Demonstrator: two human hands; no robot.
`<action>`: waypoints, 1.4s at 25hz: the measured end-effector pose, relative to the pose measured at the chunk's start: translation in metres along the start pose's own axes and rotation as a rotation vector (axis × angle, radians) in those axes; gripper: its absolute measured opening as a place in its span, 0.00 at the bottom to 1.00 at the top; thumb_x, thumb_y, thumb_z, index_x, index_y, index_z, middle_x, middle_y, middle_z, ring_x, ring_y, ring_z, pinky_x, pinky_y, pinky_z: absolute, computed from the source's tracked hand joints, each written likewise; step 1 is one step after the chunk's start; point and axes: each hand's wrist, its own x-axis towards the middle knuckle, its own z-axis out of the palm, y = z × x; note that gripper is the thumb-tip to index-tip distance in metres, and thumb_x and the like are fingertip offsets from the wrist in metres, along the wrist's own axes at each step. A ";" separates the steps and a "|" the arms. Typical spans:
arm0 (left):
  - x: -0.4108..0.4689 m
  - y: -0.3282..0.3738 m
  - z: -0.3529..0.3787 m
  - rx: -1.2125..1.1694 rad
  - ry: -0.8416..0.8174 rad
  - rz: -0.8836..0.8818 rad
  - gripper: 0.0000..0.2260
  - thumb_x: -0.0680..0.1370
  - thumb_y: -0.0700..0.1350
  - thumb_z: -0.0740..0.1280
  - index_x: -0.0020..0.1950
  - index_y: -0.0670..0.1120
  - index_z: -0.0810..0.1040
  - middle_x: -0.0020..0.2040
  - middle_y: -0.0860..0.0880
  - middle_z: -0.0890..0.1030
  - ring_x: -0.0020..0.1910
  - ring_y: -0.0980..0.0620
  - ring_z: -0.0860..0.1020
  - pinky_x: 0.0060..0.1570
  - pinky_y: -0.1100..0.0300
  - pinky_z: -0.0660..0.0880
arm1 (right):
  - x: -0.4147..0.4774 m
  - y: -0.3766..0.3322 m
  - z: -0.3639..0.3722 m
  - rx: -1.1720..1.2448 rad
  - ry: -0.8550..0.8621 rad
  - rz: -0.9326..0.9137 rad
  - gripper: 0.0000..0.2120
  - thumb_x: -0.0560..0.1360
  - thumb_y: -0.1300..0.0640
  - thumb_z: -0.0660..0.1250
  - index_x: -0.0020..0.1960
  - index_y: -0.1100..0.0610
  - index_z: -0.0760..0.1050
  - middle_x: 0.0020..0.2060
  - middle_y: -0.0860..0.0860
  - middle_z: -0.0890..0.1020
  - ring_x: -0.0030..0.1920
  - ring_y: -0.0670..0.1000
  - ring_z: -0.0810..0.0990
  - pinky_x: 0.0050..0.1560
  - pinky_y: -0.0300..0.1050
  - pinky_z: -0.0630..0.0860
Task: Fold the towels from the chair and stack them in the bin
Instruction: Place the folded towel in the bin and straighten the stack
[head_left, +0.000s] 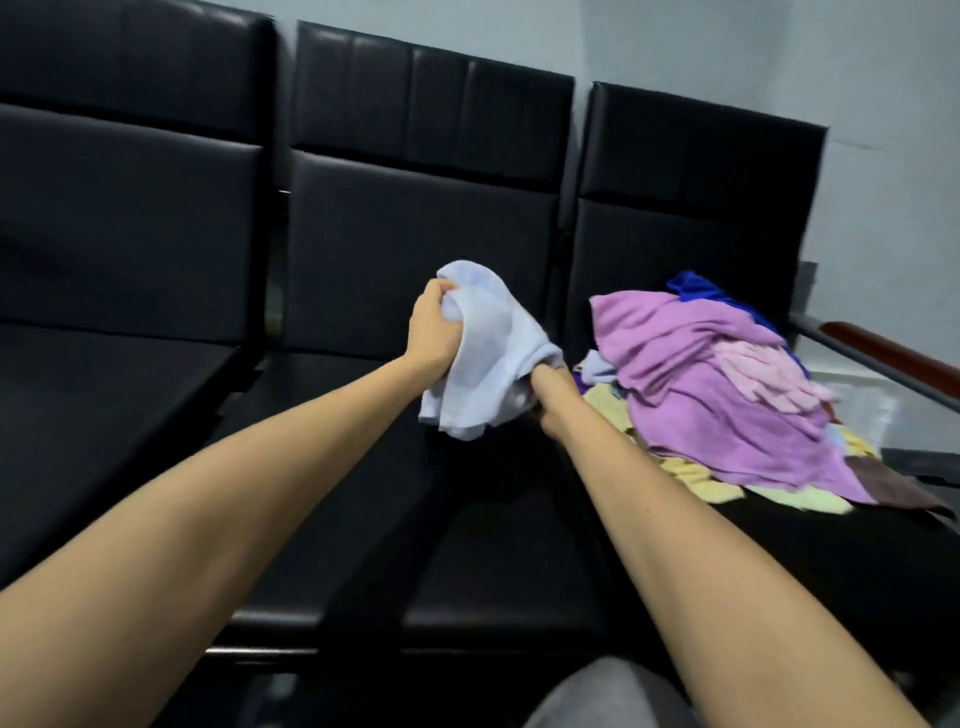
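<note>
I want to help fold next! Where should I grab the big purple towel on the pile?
Pinch the purple towel at its raised top-left corner, coming from the middle seat side. It lies on top of the pile, and that corner sticks up free, while a pink towel lies on its right part. The left hand and right hand grip the light blue towel now.

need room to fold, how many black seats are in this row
3: left seat, middle seat behind the held pale blue towel, right seat bearing the towel pile. More may lie outside the frame.
</note>
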 end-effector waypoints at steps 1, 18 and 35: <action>0.007 -0.020 -0.019 0.166 -0.042 0.012 0.12 0.74 0.37 0.63 0.57 0.46 0.73 0.48 0.51 0.74 0.44 0.53 0.73 0.43 0.60 0.68 | -0.004 0.007 0.012 -0.161 -0.008 0.045 0.23 0.77 0.59 0.61 0.71 0.62 0.62 0.59 0.60 0.75 0.54 0.56 0.76 0.50 0.46 0.71; -0.043 -0.126 -0.101 0.876 -0.346 -0.001 0.07 0.70 0.49 0.63 0.35 0.51 0.67 0.37 0.54 0.74 0.40 0.53 0.71 0.41 0.60 0.61 | -0.023 0.081 0.062 -0.874 0.289 -0.717 0.16 0.72 0.68 0.58 0.52 0.58 0.80 0.57 0.53 0.75 0.58 0.56 0.71 0.56 0.42 0.57; -0.041 -0.064 -0.081 0.156 -0.271 0.315 0.18 0.67 0.38 0.67 0.56 0.49 0.76 0.50 0.54 0.78 0.45 0.57 0.78 0.45 0.70 0.73 | -0.054 0.035 0.062 -0.879 -0.445 -0.540 0.43 0.66 0.47 0.68 0.70 0.35 0.43 0.59 0.39 0.72 0.55 0.45 0.76 0.56 0.45 0.73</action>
